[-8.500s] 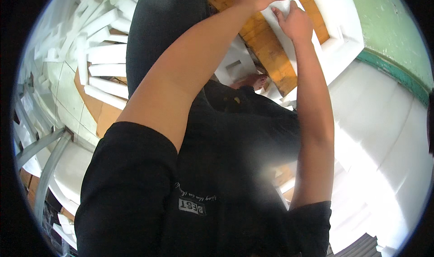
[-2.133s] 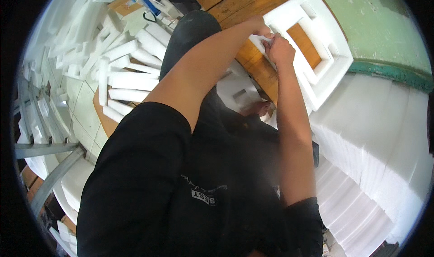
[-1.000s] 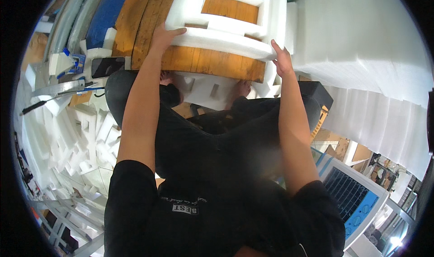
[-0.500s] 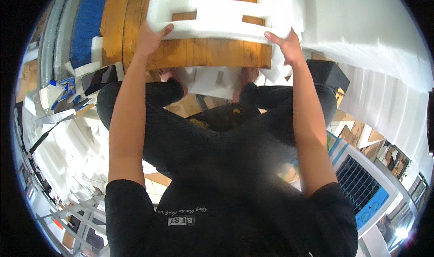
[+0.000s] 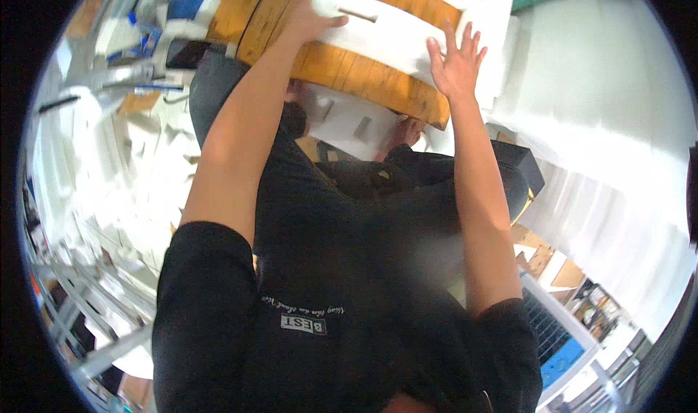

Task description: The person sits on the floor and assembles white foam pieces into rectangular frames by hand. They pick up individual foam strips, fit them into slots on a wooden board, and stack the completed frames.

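A white foam piece (image 5: pixel 396 42) with cut-out openings lies on an orange-brown wooden board (image 5: pixel 363 75), whose surface shows through the openings. My left hand (image 5: pixel 311 24) is at the foam's left edge, its thumb stretched over the top; the other fingers are mostly hidden. With fingers spread, my right hand (image 5: pixel 459 67) rests over the right part of the foam and grips nothing. The far end of the foam is cut off by the picture's upper rim.
White foam sheeting (image 5: pixel 582 86) stands along the right side. A dark phone-like object (image 5: pixel 185 53) lies left of the board. Loose white scraps (image 5: pixel 138 187) fill the left, beside grey metal bars (image 5: pixel 109 347). A blue-and-white fan-like appliance (image 5: pixel 560 340) is at lower right.
The view has turned, so the board and foam now slant down to the right. My right hand has let go of the foam's edge and opened flat. My left hand stays at the left edge.
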`<control>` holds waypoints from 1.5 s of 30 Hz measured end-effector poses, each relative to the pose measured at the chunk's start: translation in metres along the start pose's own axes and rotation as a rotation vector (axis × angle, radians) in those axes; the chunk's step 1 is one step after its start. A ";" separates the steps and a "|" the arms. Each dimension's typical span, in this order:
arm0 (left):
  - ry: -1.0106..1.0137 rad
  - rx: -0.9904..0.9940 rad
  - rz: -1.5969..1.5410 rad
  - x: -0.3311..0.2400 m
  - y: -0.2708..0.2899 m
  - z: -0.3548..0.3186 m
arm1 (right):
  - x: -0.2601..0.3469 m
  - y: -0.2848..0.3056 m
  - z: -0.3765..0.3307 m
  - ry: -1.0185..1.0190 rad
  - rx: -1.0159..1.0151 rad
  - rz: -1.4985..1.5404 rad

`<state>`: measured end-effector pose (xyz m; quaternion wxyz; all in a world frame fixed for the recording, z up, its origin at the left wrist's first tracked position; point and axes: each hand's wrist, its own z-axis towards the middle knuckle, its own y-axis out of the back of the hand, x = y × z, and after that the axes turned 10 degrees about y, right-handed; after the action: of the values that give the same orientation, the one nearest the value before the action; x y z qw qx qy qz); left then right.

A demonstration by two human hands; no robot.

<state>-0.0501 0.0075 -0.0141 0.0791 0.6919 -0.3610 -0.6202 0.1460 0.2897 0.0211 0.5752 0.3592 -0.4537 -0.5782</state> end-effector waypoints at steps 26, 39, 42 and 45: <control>-0.074 -0.077 -0.027 0.014 -0.006 0.008 | -0.001 -0.011 0.011 -0.082 0.048 0.352; 0.192 -0.117 -0.145 0.036 -0.009 -0.006 | -0.028 -0.052 -0.085 -0.718 -0.678 1.037; 0.214 -0.181 -0.040 0.020 -0.011 -0.016 | -0.023 -0.048 -0.084 -0.778 -0.746 1.057; 0.173 -0.185 -0.084 0.015 -0.014 -0.020 | -0.021 -0.046 -0.080 -0.874 -0.720 0.907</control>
<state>-0.0264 0.0018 -0.0291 0.1473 0.7471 -0.2649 -0.5916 0.2069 0.2982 -0.0508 0.6073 -0.3398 -0.5279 -0.4868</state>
